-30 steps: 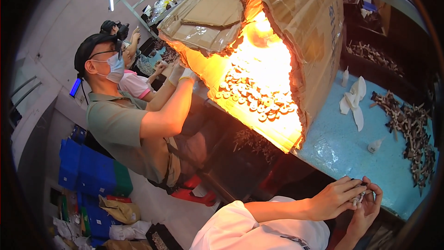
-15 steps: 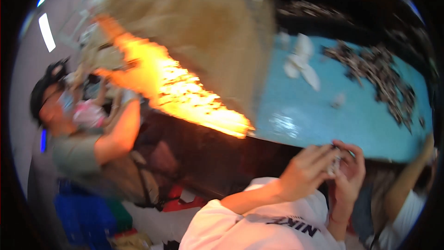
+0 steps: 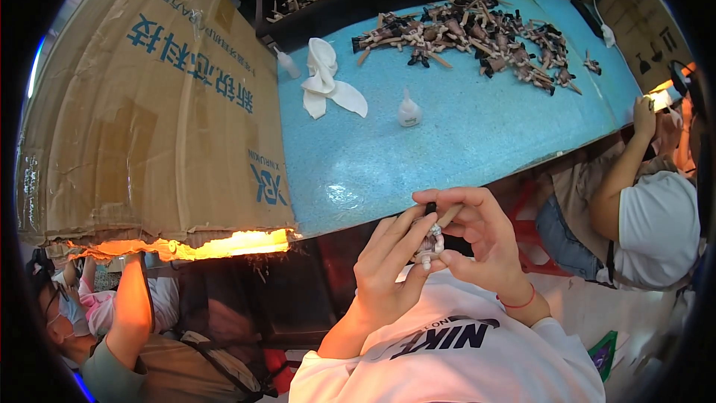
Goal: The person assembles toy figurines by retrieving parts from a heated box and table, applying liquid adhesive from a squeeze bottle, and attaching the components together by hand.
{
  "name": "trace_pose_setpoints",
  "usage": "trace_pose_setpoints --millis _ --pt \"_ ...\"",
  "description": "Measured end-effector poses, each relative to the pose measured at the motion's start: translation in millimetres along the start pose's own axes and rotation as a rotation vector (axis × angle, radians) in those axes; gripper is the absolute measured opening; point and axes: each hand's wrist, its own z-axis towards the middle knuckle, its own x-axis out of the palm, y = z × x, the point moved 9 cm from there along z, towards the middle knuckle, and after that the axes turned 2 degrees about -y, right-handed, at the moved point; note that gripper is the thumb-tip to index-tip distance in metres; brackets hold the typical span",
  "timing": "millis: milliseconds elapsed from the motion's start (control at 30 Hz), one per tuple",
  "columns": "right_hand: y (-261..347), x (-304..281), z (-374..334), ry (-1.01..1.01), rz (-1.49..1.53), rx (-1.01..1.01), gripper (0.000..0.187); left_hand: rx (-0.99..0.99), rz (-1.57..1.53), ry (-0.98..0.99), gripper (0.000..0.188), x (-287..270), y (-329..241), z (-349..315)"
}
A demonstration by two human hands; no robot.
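Observation:
In front of my chest, just off the near edge of the blue table (image 3: 388, 157), both hands close around a small doll-like figurine (image 3: 430, 245). It has pale limbs, a black end and a flat tan stick-shaped piece that pokes out toward my right fingers. My left hand (image 3: 384, 265) pinches it from the left with thumb and fingers. From the other side, my right hand (image 3: 488, 242) grips it, fingers curled over the top. Fingers cover part of the figurine. Beyond them on the table stands a small white squeeze bottle (image 3: 409, 112) with a thin nozzle.
Many similar figurines (image 3: 485, 33) lie heaped at the table's far right. White cloth pieces (image 3: 321, 78) and another bottle (image 3: 286, 64) lie at far left. A cardboard panel (image 3: 149, 127) walls off the left side. Co-workers sit left (image 3: 127, 328) and right (image 3: 656, 216).
My view has swung, so the table now fills the middle and the panel stands at left. Both hands keep hold of the figurine, which now shows more clearly.

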Motion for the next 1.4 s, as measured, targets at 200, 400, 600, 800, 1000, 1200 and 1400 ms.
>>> trace_pose_setpoints --millis 200,400,600,800,1000,1200,1400 --pt "22.0 5.6 -10.1 0.024 -0.282 -0.156 0.070 0.054 -0.372 0.068 0.046 -0.4 1.8 -2.7" --pt "32.6 -0.7 -17.8 -0.024 -0.169 -0.301 0.086 -0.205 -0.880 0.117 0.054 13.3 18.5 -11.6" --pt "23.0 2.8 -16.2 0.020 -0.161 -0.219 0.083 -0.328 -1.115 0.140 0.064 19.4 25.0 -13.8" --pt "26.1 6.3 -16.0 -0.007 -0.222 -0.198 0.065 -0.402 -1.193 0.194 0.063 25.9 25.7 -15.6" --pt "21.0 7.9 -13.8 0.019 -0.287 -0.098 0.049 -0.401 -1.244 0.143 0.047 24.4 30.8 -18.6" --pt "15.8 5.2 -11.3 -0.044 -0.336 -0.190 0.047 -0.244 -0.939 0.146 0.057 16.9 31.4 -12.7" --pt "7.3 2.9 -8.7 -0.046 -0.272 -0.163 0.045 -0.327 -0.963 0.157 0.064 18.9 40.2 -17.4"
